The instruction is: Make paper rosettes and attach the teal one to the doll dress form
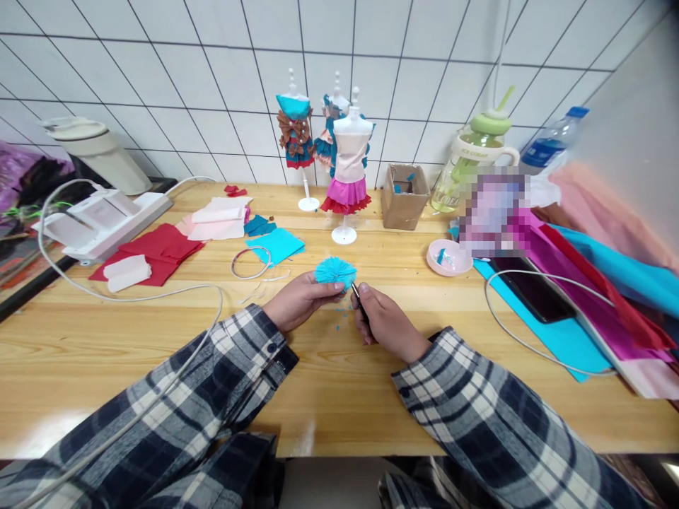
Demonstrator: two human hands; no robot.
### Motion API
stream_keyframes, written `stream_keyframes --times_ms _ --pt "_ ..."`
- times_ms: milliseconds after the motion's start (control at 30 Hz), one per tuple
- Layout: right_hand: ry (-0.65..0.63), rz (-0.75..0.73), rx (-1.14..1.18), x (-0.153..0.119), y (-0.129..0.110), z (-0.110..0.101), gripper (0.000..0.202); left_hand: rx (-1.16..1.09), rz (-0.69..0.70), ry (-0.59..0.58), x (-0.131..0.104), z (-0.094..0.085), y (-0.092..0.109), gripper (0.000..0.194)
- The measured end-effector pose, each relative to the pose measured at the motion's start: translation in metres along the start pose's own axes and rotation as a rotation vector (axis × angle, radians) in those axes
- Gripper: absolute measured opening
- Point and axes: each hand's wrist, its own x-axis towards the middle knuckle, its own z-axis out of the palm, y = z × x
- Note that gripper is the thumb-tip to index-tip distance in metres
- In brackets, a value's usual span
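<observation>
Holding turquoise pleated rosette (335,271) above table (170,367), pinched its near edge between thumb and fingers of left hand (295,302). Had it at about 2 o'clock from that hand's middle, touching the fingertips, and at about 10 o'clock from right hand (390,322). Closed right hand around slim dark tool (362,309), thumb and fingers pressed onto it; could not tell tool type. Pointed its tip toward 11 o'clock, right at rosette's 4 o'clock edge; could not tell if touching.

Took remaining clock directions from rosette, 12 toward tiled wall (223,78). Saw turquoise scraps (339,326) at 6 o'clock, near both hands. Noted dress form in pale top and magenta skirt (350,155) at 12, brown-and-teal dressed form (295,134) at 11, third form (325,147) partly hidden between and behind. Spotted folded turquoise sheet (279,245) near 10, red fabric (167,258) farther off around 9. Logged cardboard box (404,212) between 1 and 2, green-lidded bottle (450,170) at 2, pink bowl (450,268) at 3. Found dark phone (535,293) past bowl, also around 3, lying on turquoise material (565,350).
</observation>
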Motion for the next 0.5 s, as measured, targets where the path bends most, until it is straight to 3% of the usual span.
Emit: stream_keyframes --times_ms 500 --pt "-0.006 -0.002 0.017 -0.0016 -0.0027 0.0004 0.037 -0.01 -0.003 -0.006 0.0004 -0.0004 -0.0002 0.019"
